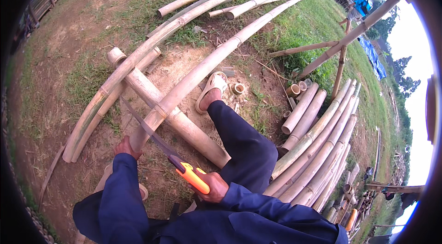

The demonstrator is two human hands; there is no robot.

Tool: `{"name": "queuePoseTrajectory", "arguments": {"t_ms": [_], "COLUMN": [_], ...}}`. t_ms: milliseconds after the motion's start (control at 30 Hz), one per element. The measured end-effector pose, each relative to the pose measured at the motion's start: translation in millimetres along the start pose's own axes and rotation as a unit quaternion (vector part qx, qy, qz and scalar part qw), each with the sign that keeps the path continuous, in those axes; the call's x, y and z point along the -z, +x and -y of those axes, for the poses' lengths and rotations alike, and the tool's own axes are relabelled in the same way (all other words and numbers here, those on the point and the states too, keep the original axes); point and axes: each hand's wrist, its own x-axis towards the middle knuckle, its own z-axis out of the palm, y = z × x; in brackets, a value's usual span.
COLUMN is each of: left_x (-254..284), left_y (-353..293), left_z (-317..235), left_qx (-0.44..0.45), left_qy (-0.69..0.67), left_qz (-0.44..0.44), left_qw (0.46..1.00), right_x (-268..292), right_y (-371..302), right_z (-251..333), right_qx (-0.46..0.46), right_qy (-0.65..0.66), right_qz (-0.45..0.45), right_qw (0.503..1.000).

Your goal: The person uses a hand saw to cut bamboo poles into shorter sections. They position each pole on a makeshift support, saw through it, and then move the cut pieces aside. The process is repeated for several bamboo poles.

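Observation:
My right hand is closed around the orange handle of a handsaw. Its long dark blade slants up and left, lying across a bamboo pole close to the pole's near end. My left hand grips that near end, just left of the blade; part of its fingers is hidden. Beneath the pole, a thick bamboo log lies crosswise on the ground and props it up. From there the pole runs away to the upper right. My sandalled foot stands beside the pole on its right.
Long bamboo poles lie left and ahead, two crossing the log's far end. Cut bamboo lengths are stacked at my right beside short pieces. A bamboo post frame stands at the right. Further off is a person in blue.

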Motion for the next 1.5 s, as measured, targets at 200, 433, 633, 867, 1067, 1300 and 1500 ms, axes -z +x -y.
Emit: {"name": "queuePoseTrajectory", "arguments": {"t_ms": [200,433,633,867,1067,1300,1500], "left_x": [0.5,10.7,14.8,20.2,18.7,29.4,24.7], "left_y": [-8.1,-6.0,-9.6,-14.5,-6.4,-4.7,-1.9], "left_z": [-16.7,-13.3,-13.4,-10.2,-18.9,-9.3,-13.5], "left_qx": [0.004,-0.014,0.002,0.006,-0.007,-0.014,-0.009], "left_qy": [0.025,0.000,0.019,0.010,0.022,0.007,-0.008], "left_qz": [-0.041,-0.030,0.021,0.026,0.033,0.063,0.037], "left_qw": [0.999,0.999,1.000,1.000,0.999,0.998,0.999], "right_x": [18.0,10.2,7.0,8.6,13.3,27.8,14.0], "right_y": [-20.6,20.2,-21.6,6.0,-7.2,-34.5,27.6], "right_z": [-1.7,-0.8,15.6,17.6,10.4,1.4,7.0], "right_qx": [0.016,-0.039,-0.069,-0.110,-0.093,-0.069,-0.119], "right_qy": [0.000,0.013,0.015,0.005,-0.010,0.024,0.023], "right_qz": [-0.012,-0.020,-0.042,-0.014,-0.027,-0.044,-0.020], "right_qw": [1.000,0.999,0.997,0.994,0.995,0.996,0.992]}}
